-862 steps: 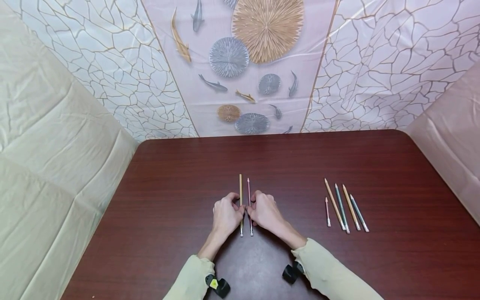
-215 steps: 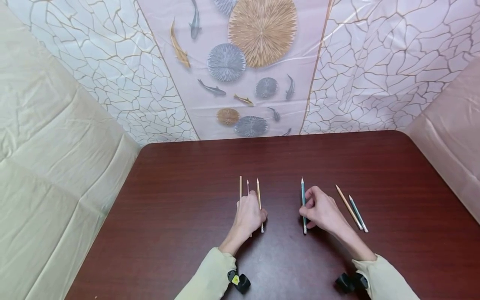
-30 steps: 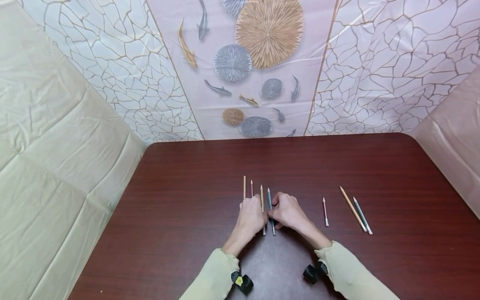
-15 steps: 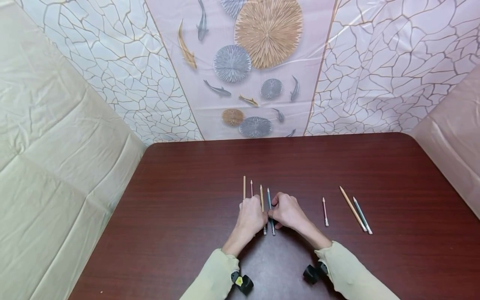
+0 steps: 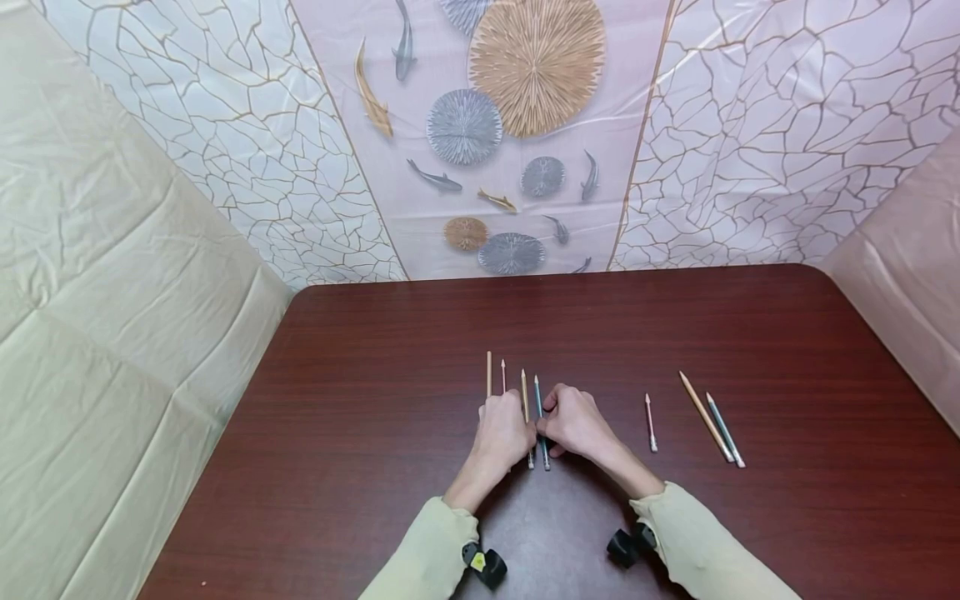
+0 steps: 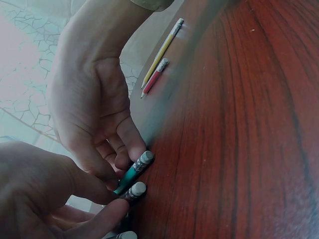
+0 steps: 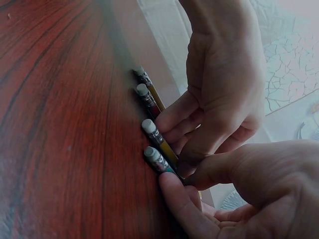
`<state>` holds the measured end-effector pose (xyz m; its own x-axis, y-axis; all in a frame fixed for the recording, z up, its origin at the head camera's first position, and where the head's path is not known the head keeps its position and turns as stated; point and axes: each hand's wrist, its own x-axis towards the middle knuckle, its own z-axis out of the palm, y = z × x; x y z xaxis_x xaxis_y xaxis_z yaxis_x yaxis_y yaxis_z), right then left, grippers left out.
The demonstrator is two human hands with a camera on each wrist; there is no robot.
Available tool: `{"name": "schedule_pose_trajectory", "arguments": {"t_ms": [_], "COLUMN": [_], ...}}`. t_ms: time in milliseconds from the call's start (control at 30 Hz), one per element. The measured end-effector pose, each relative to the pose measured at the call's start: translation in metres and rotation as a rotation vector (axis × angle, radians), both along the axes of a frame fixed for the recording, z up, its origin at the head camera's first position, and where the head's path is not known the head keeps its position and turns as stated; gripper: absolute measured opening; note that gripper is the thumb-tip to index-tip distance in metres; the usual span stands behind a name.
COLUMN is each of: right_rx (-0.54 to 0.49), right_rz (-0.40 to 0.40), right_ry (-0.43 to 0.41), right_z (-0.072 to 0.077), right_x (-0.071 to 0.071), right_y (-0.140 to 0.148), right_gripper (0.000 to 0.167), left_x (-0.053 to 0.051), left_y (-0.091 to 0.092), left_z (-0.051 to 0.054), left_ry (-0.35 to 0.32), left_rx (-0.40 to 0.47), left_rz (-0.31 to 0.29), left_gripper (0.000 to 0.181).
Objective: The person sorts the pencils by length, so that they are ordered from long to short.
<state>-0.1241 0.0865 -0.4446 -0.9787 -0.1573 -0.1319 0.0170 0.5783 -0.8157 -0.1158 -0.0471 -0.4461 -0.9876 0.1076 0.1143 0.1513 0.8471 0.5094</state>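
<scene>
Four pencils lie side by side at mid-table: a tan one (image 5: 489,373), a pink one (image 5: 504,377), a yellow one (image 5: 524,393) and a teal one (image 5: 538,397). The left hand (image 5: 504,430) bends over the first three, its thumb and fingers pinching the yellow pencil, and partly hides the tan and pink ones. With curled fingers, the right hand (image 5: 577,423) pinches the teal pencil, its thumb close to the left thumb. White eraser ends show in the right wrist view, the teal pencil's (image 7: 152,153) nearest the right fingers. A narrow gap separates the yellow and teal pencils.
On the right of the brown table (image 5: 390,350) lie a short pink pencil (image 5: 650,423), a tan pencil (image 5: 705,417) and another teal pencil (image 5: 724,429). Patterned cloth hangs behind the table, with plain cloth at both sides.
Over the last second the hands have barely moved. Since about seven seconds ago, the right hand has brought the teal pencil left, beside the yellow one, uncovering the short pink pencil.
</scene>
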Motion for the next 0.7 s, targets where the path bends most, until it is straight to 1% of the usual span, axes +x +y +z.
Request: {"name": "schedule_pose_trajectory", "arguments": {"t_ms": [200,500,700], "right_rx": [-0.01,-0.023,-0.023], "right_rz": [0.0,0.005,0.008], "right_ry": [0.005,0.004,-0.002], "right_z": [0.0007,0.0018,0.0016], "right_x": [-0.0001,0.0011,0.0005], "right_y": [0.0004,0.0009,0.0015], "right_gripper": [0.021,0.02,0.02], "left_x": [-0.0003,0.0008,0.001], "left_y": [-0.0001,0.0001,0.0002], "left_z": [0.0013,0.002,0.0007], "left_ry": [0.009,-0.012,0.006], "left_rx": [-0.006,-0.023,-0.028], "left_rz": [-0.007,0.004,0.003], "left_gripper": [0.017,0.017,0.019]}}
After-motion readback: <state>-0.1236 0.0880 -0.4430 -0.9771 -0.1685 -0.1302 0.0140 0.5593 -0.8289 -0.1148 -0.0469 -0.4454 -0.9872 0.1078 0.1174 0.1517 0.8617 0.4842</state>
